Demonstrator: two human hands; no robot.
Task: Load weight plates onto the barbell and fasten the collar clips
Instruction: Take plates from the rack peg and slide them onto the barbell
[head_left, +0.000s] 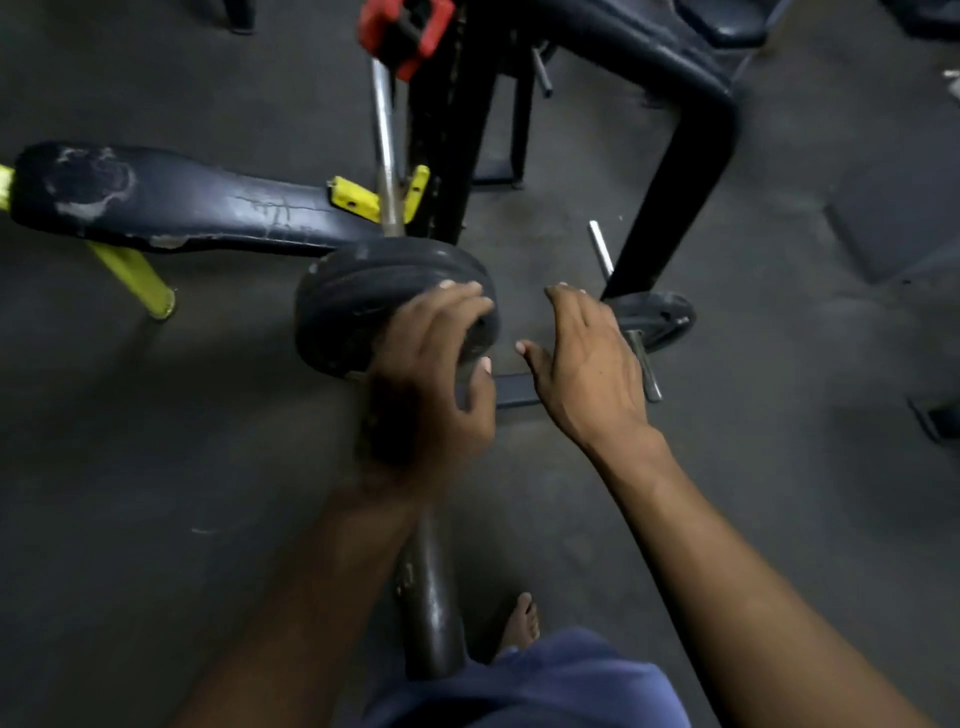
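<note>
The barbell (385, 140) lies in the yellow rack hook (363, 200), and its dark sleeve (431, 597) points toward me. Black weight plates (353, 301) sit stacked on that sleeve. My left hand (431, 379) rests on the outer plate, fingers stretched across its face to the rim and thumb out to the right. Just right of the plates hovers my right hand (587, 374), fingers straight and spread, holding nothing. A red collar clip (410, 31) sits on the bar at the top edge, blurred.
A worn dark bench pad (171, 202) on yellow legs lies at the left. The black rack frame (680, 171) stands behind, with chrome storage pegs and one more plate (657, 317) at its foot. My bare foot (522, 623) is on the dark rubber floor.
</note>
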